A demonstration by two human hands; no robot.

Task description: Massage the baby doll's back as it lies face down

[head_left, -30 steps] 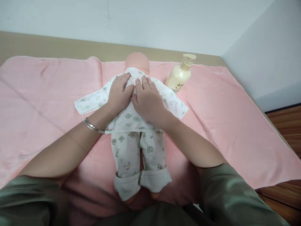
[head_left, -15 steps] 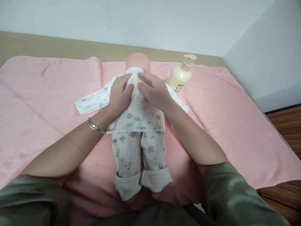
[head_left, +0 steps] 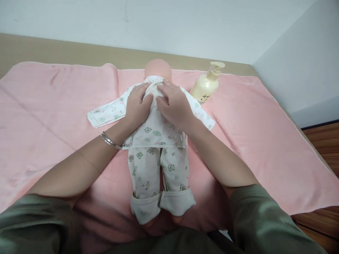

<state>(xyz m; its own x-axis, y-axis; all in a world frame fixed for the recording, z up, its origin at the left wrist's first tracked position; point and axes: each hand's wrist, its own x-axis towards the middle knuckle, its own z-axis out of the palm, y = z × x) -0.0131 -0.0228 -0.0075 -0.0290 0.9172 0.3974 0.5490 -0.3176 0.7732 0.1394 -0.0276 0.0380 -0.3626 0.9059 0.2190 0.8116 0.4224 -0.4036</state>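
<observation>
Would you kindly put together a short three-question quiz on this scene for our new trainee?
1. True or false: the silver bangle is worn on the person's left forearm.

2. Multiple choice: which item is on the pink blanket, to the right of the baby doll as pictured?
A) a spray can
B) a pump bottle
C) a drinking cup

3. Fill in the missing word: the left hand and the right hand are both on the doll's long-sleeved, printed ____.

Key:
1. True
2. B
3. Top
</observation>
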